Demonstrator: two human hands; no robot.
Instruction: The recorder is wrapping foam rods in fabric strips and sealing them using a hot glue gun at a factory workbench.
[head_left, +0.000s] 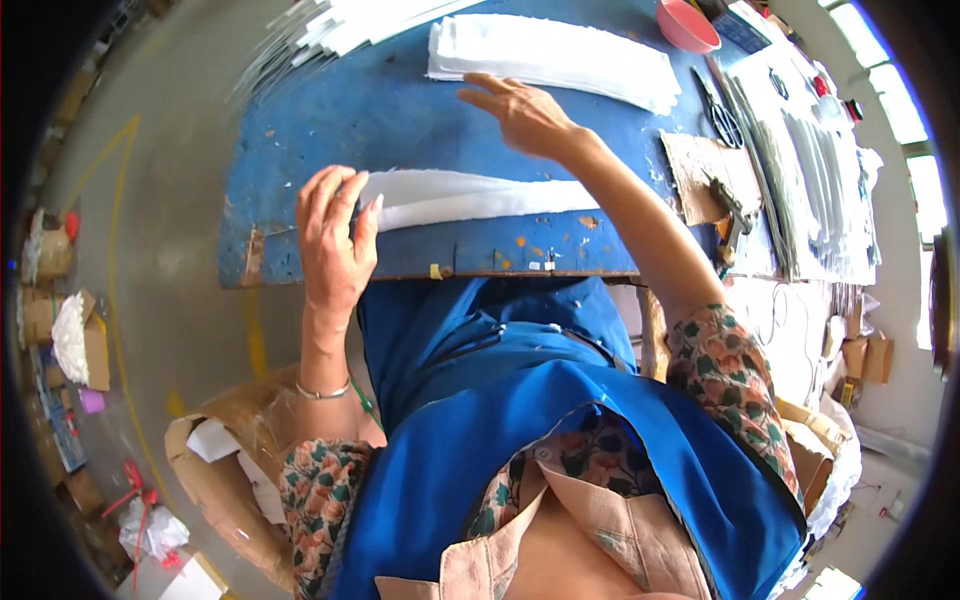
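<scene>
My left hand [335, 235] grips the left end of a long white folded strip [480, 197] that lies across the near part of the blue worktable [330, 110]. My right hand [520, 112] hovers flat, fingers spread, above the table between that strip and a thick stack of white strips [560, 55] farther back. It holds nothing. I wear a blue apron and floral sleeves.
A pink bowl [686, 25] sits at the far right of the table, scissors [722, 115] and a cardboard piece [705, 170] beside it. More white sheets [330, 25] fan out at the far left. Cardboard boxes [225, 470] stand on the floor at the left.
</scene>
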